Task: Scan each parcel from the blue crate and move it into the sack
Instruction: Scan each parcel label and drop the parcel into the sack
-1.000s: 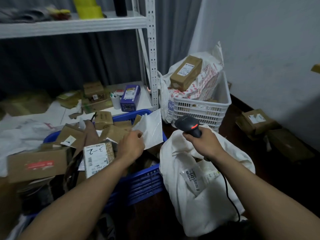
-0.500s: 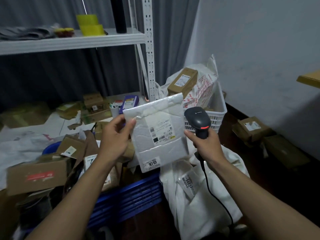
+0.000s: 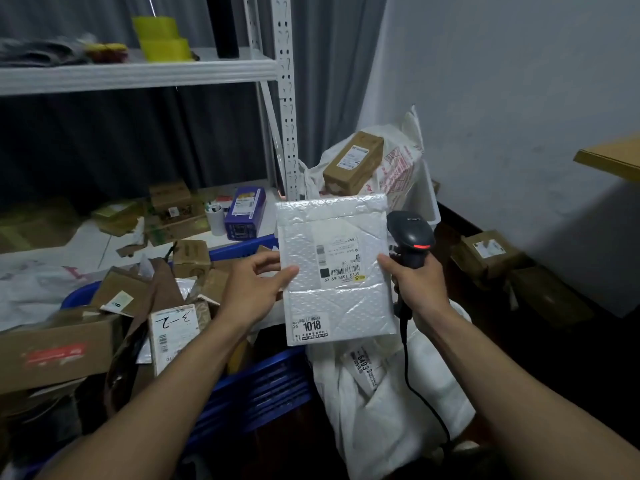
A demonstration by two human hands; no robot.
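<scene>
We hold white bubble-plastic mailer parcel (image 3: 336, 271) upright, long axis vertical, label facing us, above blue plastic crate (image 3: 263, 386) and white sack (image 3: 398, 403), left hand (image 3: 252, 292) pinching its left edge, right hand (image 3: 419, 285) gripping black corded scanner (image 3: 412, 233), fine label print unreadable.

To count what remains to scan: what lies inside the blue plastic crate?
Inside the blue plastic crate lie several brown cardboard boxes, one white-labelled box marked 3-2. The left hand and its white bubble mailer cover the crate's right part.

I'm in a cramped parcel-sorting room here: labelled cardboard boxes (image 3: 52, 355) heaped in a blue crate (image 3: 263, 386), more on the white metal shelving (image 3: 138, 74) and along the floor (image 3: 512, 344), a barcoded bubble mailer (image 3: 336, 271) up beside my handheld scanner (image 3: 412, 237).
</scene>
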